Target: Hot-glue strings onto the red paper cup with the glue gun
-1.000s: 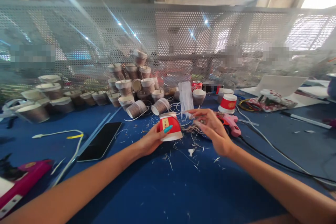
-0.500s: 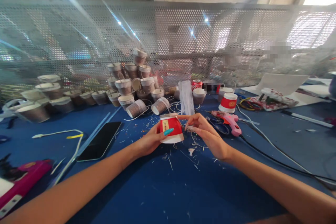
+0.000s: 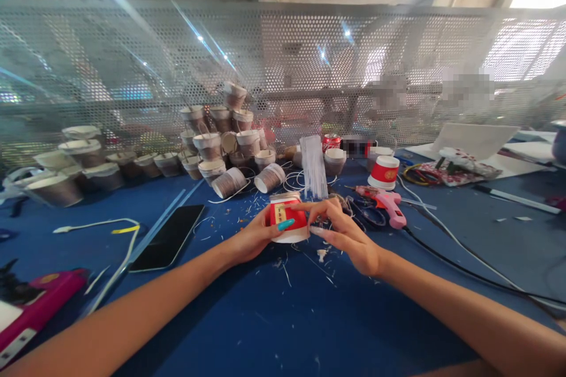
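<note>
**Blue desk, both hands at the red-and-white cup**

Near edge: magenta block with what look like sockets at lower left, phone lying flat beyond it, white cable between the two.

Center: cup is in the left grip, held just above the desk or resting on it, can't tell which. Left grip is closed around its left side, thumb with the turquoise nail across the front. White band at the bottom, wider than the top.

Change over the last second: right grip has come in from the right, where it was clear of the cup. Index finger now reaches over the cup's right front, thumb by its lower right edge. Can't tell if anything is pinched there. Reads as two-handed work on that side, left holding steady.

White scraps lie just past the forearms. Pink glue gun to the right, not in hand; second red cup right behind it.

Farther: bundle of white strips standing behind the right fingers, stacked brown cups left of it, red can, then perforated screen across the back.
</note>
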Demonstrator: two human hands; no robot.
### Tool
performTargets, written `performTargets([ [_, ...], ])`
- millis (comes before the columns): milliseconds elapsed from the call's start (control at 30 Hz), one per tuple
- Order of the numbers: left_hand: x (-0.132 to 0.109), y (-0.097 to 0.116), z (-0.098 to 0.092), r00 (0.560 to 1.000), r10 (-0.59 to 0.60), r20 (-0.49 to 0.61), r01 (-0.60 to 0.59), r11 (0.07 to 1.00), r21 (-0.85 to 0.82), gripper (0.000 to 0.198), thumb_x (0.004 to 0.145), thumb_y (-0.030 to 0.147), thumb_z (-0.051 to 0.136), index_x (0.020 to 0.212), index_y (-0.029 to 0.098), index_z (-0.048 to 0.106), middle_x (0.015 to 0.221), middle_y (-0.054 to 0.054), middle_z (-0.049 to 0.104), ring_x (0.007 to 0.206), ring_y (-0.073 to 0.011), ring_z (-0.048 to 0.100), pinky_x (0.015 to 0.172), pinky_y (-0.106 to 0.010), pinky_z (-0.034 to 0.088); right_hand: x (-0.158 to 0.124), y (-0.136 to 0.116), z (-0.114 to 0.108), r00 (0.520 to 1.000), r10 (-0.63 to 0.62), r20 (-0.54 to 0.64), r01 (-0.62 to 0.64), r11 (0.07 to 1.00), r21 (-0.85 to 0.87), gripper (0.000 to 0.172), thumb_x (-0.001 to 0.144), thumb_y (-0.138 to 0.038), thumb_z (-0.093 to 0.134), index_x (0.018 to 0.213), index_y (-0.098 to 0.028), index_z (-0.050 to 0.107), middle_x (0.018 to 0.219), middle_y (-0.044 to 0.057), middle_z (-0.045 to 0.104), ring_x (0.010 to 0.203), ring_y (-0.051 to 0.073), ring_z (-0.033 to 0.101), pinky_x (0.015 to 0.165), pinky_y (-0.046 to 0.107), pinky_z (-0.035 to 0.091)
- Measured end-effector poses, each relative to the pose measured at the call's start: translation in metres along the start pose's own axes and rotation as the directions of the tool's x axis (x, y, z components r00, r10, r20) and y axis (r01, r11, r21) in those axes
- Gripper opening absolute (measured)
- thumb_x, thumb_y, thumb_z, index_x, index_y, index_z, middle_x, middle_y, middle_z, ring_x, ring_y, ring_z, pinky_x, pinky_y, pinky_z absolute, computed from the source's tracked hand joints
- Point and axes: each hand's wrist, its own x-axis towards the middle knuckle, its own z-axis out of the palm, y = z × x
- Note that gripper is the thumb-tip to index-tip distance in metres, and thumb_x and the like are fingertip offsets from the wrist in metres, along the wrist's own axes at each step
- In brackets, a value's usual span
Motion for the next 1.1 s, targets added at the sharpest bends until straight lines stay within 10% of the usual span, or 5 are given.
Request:
performTargets([
  [433, 0.001, 0.002, 0.0, 0.999, -0.034, 0.021, 0.034, 0.999, -0.033, 0.066, 0.057, 0.026, 0.079, 0.117, 0.017, 0.053, 0.107, -0.01, 0.065, 0.096, -0.0236, 0.062, 0.086, -0.036, 0.043, -0.001, 0.013, 0.001, 0.966, 0.062, -0.252, -0.007, 0.977, 0.215, 0.011, 0.084, -0.029, 0.041, 0.078, -0.022, 0.046, 0.11, 0.006, 0.061, 0.085, 0.019, 0.05, 0.081, 0.039, 0.037],
  [733, 0.0, 0.0, -0.002, 0.998, -0.002, 0.055, 0.001, 1.0, 0.007, 0.061, 0.055, 0.024, 0.08, 0.111, 0.014, 0.056, 0.099, -0.009, 0.067, 0.089, -0.0203, 0.062, 0.082, -0.031, 0.043, 0.0, 0.002, 0.002, 0.999, -0.012, 0.047, 0.012, 1.0, -0.009, 0.012, 0.085, -0.032, 0.043, 0.087, -0.023, 0.051, 0.119, 0.005, 0.058, 0.094, 0.023, 0.044, 0.086, 0.045, 0.034],
  [1100, -0.002, 0.009, 0.004, 0.994, -0.071, 0.077, 0.07, 0.997, 0.015, 0.068, 0.054, 0.017, 0.075, 0.117, 0.013, 0.051, 0.11, -0.014, 0.063, 0.099, -0.0269, 0.06, 0.087, -0.039, 0.043, 0.003, 0.01, 0.002, 0.984, 0.098, -0.148, -0.07, 0.981, 0.183, 0.012, 0.084, -0.03, 0.04, 0.078, -0.022, 0.047, 0.108, 0.006, 0.062, 0.087, 0.02, 0.05, 0.081, 0.039, 0.036],
])
